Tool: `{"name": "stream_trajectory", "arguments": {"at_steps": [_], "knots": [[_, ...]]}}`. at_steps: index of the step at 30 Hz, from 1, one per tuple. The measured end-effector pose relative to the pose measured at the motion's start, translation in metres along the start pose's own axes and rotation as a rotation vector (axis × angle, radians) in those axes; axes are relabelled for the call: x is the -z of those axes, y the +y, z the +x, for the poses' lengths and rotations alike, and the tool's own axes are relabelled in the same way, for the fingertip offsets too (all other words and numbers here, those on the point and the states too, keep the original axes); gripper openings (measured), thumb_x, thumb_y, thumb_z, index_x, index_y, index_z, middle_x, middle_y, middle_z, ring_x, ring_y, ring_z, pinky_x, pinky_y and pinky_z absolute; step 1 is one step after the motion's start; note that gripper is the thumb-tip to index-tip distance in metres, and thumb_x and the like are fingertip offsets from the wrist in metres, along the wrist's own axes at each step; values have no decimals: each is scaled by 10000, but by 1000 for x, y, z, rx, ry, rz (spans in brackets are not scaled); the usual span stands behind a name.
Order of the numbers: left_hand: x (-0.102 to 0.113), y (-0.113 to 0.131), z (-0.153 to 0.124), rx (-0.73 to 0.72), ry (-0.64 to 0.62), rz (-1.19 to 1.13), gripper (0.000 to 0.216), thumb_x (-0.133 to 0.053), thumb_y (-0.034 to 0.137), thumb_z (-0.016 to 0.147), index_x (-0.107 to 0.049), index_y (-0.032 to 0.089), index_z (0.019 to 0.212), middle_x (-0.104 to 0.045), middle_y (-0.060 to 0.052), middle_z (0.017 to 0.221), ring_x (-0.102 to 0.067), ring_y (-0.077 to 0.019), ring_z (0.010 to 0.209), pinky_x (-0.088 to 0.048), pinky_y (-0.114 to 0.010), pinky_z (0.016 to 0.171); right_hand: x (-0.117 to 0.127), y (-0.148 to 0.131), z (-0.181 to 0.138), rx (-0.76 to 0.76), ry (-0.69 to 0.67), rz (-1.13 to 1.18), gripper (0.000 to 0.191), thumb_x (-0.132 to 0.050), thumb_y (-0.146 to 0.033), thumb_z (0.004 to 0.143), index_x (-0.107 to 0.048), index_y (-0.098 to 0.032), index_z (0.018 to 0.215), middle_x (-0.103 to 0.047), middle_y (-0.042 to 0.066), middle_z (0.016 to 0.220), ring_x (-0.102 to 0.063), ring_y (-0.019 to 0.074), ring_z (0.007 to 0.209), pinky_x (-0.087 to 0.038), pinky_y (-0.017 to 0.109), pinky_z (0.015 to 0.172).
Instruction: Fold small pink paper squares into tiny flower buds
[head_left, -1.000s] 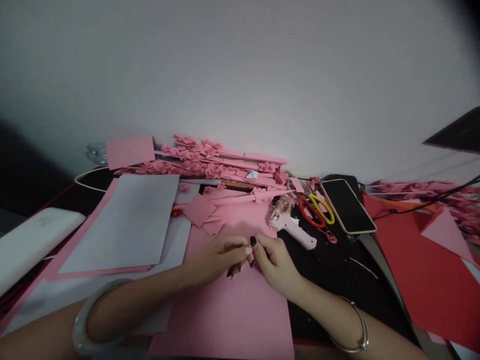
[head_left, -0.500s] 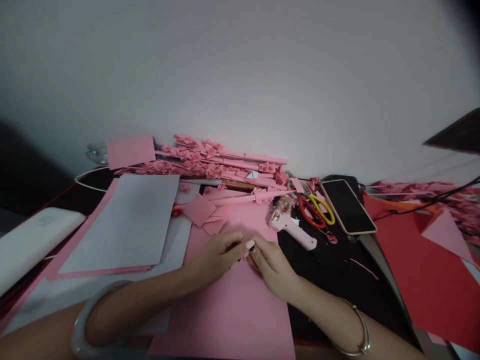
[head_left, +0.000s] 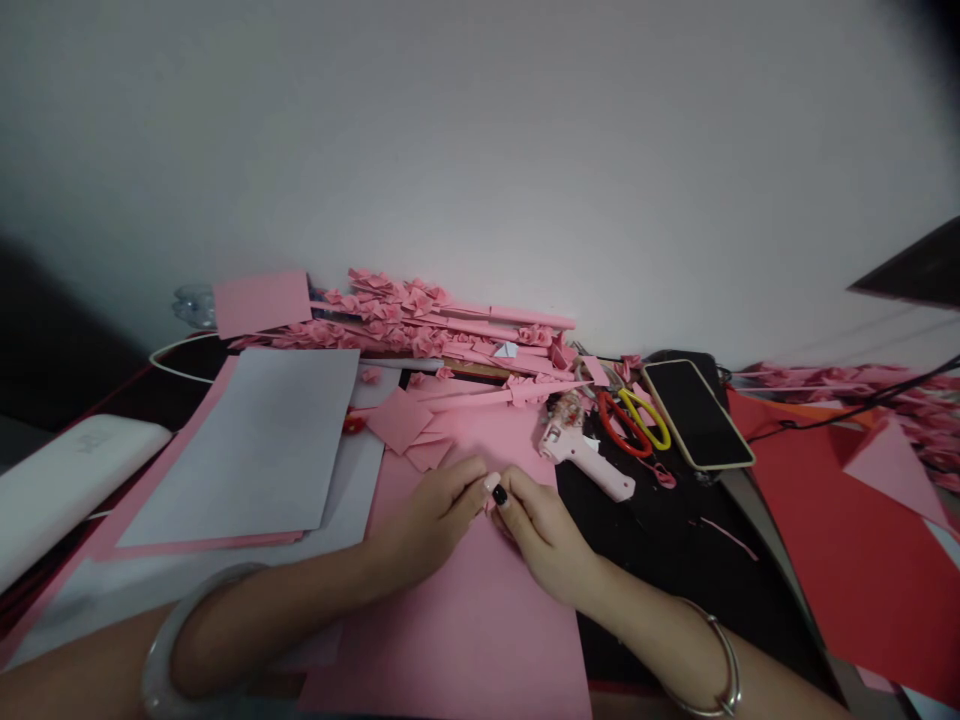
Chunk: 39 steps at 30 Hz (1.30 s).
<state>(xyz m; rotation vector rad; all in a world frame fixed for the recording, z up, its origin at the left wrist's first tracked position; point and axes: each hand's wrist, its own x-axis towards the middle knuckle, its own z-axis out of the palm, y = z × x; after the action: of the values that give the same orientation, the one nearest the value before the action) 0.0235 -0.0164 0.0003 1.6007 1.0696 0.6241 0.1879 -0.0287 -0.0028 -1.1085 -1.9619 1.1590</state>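
Observation:
Over a large pink sheet (head_left: pixel 465 630), my left hand (head_left: pixel 435 520) and my right hand (head_left: pixel 546 530) meet with thumb tips side by side. Between the fingertips a bit of small pink folded paper (head_left: pixel 490 506) shows; most of it is hidden by my fingers. Both hands are closed in a pinch on it. Just beyond my left hand lie small pink paper squares (head_left: pixel 400 420). A pale pink glue gun (head_left: pixel 589 462) rests to the right of my right hand.
Pink paper flowers (head_left: pixel 397 305) on rolled stems are heaped along the wall. Scissors (head_left: pixel 624 425) with red and yellow handles and a phone (head_left: pixel 697 412) lie back right. White sheets (head_left: pixel 255 440) are stacked left, red paper (head_left: pixel 847 540) right. A white box-shaped device (head_left: pixel 82 470) sits far left.
My thumbs have shifted slightly against each other, and the right thumb's dark nail now shows more fully. Both hands stay in the same place over the pink sheet.

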Motion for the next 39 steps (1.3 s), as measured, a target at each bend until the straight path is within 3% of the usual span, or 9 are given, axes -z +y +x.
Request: {"name": "stream_trajectory", "arguments": {"at_steps": [3, 6, 10, 14, 21, 28, 39], "knots": [[0, -1, 0, -13, 23, 6, 289, -318, 315, 926, -355, 207, 661, -317, 70, 514, -305, -92, 459, -254, -219, 427, 0, -2, 0, 21, 54, -31, 172, -349, -197, 938, -394, -204, 771, -394, -41, 653, -369, 113, 572, -319, 225, 545], [0, -1, 1, -23, 28, 4, 274, -327, 298, 921, -352, 207, 664, -329, 63, 534, -326, -95, 481, -266, -219, 437, -1, -3, 0, 32, 128, -13, 70, -384, -170, 920, -430, -197, 966, -442, -33, 693, -424, 120, 594, -353, 224, 557], [0, 0, 1, -30, 27, -23, 262, -309, 309, 930, -383, 203, 702, -333, 59, 562, -330, -94, 491, -277, -215, 442, -1, -3, -1, 73, 166, -74, 315, -409, -121, 892, -435, -190, 1199, -503, -23, 690, -479, 124, 586, -395, 228, 563], [-1, -1, 1, -25, 47, -33, 257, -305, 310, 933, -401, 197, 724, -370, 51, 609, -340, -89, 504, -282, -212, 454, 0, -3, -1, 81, 203, -157, 290, -433, -140, 885, -553, -183, 1144, -614, 19, 738, -550, 135, 601, -435, 241, 577], [-3, -2, 0, -19, 57, 26, 269, -304, 295, 931, -352, 207, 682, -341, 54, 569, -332, -100, 492, -255, -226, 450, 2, -2, -2, 96, 205, -260, 255, -421, -119, 884, -569, -178, 1084, -679, 66, 888, -633, 171, 754, -469, 271, 686], [-3, -4, -1, -32, 30, 91, 289, -287, 291, 943, -330, 210, 669, -318, 59, 548, -312, -108, 483, -236, -242, 457, 5, -4, 0, 68, 155, -344, 139, -390, -133, 895, -512, -191, 863, -576, 19, 723, -542, 148, 634, -403, 248, 608], [-3, -2, 0, -99, 4, 169, 269, -300, 232, 927, -314, 205, 660, -371, 51, 588, -355, -119, 537, -255, -273, 521, 3, 1, 2, 50, 90, -257, 266, -356, -236, 934, -359, -203, 670, -409, -29, 609, -387, 122, 551, -280, 248, 539]]}}
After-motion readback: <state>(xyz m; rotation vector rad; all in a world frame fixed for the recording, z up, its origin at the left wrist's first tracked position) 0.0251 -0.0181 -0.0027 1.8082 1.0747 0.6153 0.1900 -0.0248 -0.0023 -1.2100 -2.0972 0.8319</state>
